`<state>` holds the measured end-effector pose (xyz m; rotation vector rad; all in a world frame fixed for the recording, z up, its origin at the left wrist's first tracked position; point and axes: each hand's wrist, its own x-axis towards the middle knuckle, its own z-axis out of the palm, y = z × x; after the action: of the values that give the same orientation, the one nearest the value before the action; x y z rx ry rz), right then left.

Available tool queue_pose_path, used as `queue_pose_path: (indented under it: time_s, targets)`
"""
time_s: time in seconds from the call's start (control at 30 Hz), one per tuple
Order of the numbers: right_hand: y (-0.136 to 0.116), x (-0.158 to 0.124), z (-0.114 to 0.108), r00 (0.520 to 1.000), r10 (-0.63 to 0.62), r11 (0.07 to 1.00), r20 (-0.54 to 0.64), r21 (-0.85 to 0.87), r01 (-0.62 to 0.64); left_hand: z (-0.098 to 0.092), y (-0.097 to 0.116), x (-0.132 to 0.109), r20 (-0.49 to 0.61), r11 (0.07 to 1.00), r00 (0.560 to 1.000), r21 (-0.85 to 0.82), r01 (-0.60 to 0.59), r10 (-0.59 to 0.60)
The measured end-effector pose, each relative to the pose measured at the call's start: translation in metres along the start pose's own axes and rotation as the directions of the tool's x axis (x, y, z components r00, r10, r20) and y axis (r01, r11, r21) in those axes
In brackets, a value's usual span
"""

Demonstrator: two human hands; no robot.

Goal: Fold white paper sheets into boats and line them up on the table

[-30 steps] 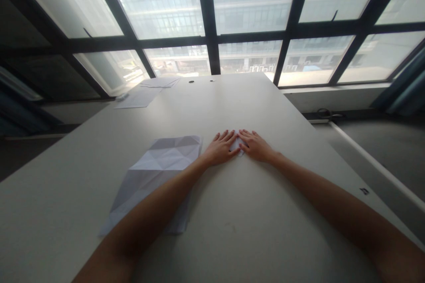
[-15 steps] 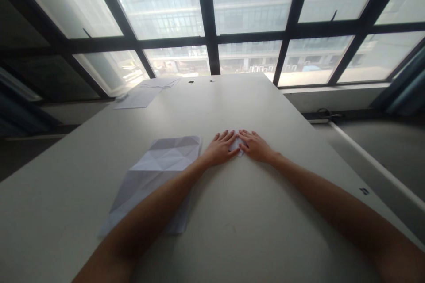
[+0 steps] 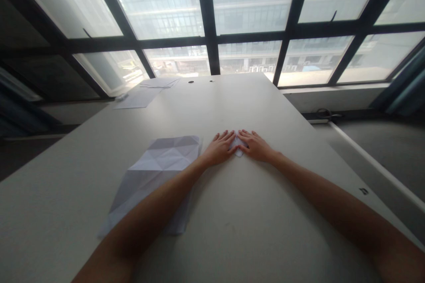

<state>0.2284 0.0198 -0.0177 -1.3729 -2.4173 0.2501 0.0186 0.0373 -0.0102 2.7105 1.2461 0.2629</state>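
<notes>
Both my hands lie flat on a long pale table (image 3: 252, 230), fingers stretched forward. Between them sits a small folded piece of white paper (image 3: 237, 147), mostly covered. My left hand (image 3: 219, 148) presses on its left side and my right hand (image 3: 256, 146) on its right side, their fingertips nearly meeting. Only a small wedge of the paper shows between the thumbs.
A large creased white sheet (image 3: 156, 172) lies left of my left forearm, which covers part of it. More sheets (image 3: 146, 93) rest at the table's far left corner. Two small round holes (image 3: 191, 82) mark the far end. Dark-framed windows (image 3: 212, 17) stand beyond the table.
</notes>
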Motion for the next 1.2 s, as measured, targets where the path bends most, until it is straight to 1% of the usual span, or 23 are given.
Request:
queue_pose_path:
  time_s: [0.07, 0.13, 0.27, 0.37, 0.53, 0.63, 0.73, 0.8, 0.87, 0.93, 1.0, 1.07, 1.13, 1.2]
  targets:
    - [-0.002, -0.001, -0.002, 1.0, -0.012, 1.0, -0.004, 0.005, 0.012, 0.0, -0.001, 0.001, -0.035, 1.0, 0.999, -0.014, 0.005, -0.006]
    - [-0.004, -0.001, -0.003, 0.999, -0.045, 0.999, -0.02, 0.016, 0.045, -0.001, -0.002, 0.002, -0.098, 0.999, 0.995, -0.034, 0.004, -0.008]
    - [-0.006, -0.003, -0.004, 0.993, -0.096, 0.995, -0.074, 0.032, 0.098, -0.001, -0.004, 0.003, -0.206, 0.998, 0.978, -0.053, -0.037, 0.026]
    - [-0.006, -0.003, -0.003, 0.986, -0.118, 0.992, -0.114, 0.037, 0.123, 0.001, -0.007, 0.005, -0.237, 0.998, 0.971, -0.062, -0.033, 0.018]
    - [-0.002, -0.002, -0.001, 0.978, -0.144, 0.987, -0.153, 0.05, 0.153, 0.005, -0.016, 0.009, -0.278, 0.989, 0.96, -0.147, -0.004, -0.037]
    - [-0.001, -0.001, 0.003, 0.982, -0.111, 0.992, -0.155, 0.042, 0.119, 0.006, -0.017, 0.01, -0.241, 0.99, 0.97, -0.139, -0.006, -0.028]
    - [0.0, 0.002, 0.006, 0.987, -0.058, 0.998, -0.153, 0.026, 0.062, 0.006, -0.016, 0.007, -0.135, 0.998, 0.991, -0.061, 0.017, -0.025]
    - [0.002, 0.004, 0.006, 0.986, -0.007, 1.0, -0.169, 0.011, 0.009, 0.005, -0.014, 0.005, -0.07, 0.999, 0.997, -0.016, 0.034, -0.035]
    - [0.006, 0.005, 0.006, 0.977, 0.067, 0.998, -0.203, -0.005, -0.069, 0.004, -0.013, 0.004, -0.03, 1.0, 0.999, 0.01, 0.029, -0.029]
    - [0.013, 0.004, 0.005, 0.958, 0.155, 0.986, -0.243, -0.022, -0.165, 0.003, -0.013, 0.003, -0.009, 0.999, 1.0, 0.026, 0.021, -0.021]
    - [0.022, 0.003, 0.003, 0.928, 0.236, 0.966, -0.288, -0.033, -0.256, 0.002, -0.014, 0.002, 0.007, 0.999, 1.0, 0.037, 0.018, -0.019]
    - [0.031, 0.002, 0.002, 0.899, 0.288, 0.949, -0.329, -0.027, -0.314, 0.002, -0.014, 0.002, 0.023, 0.999, 1.0, 0.044, 0.018, -0.019]
    - [0.036, 0.002, 0.0, 0.876, 0.307, 0.945, -0.373, 0.008, -0.328, 0.001, -0.013, 0.002, 0.037, 0.999, 0.999, 0.052, 0.015, -0.017]
    - [0.037, 0.003, 0.0, 0.864, 0.273, 0.961, -0.424, 0.069, -0.27, 0.001, -0.013, 0.002, 0.049, 0.998, 0.999, 0.062, 0.011, -0.014]
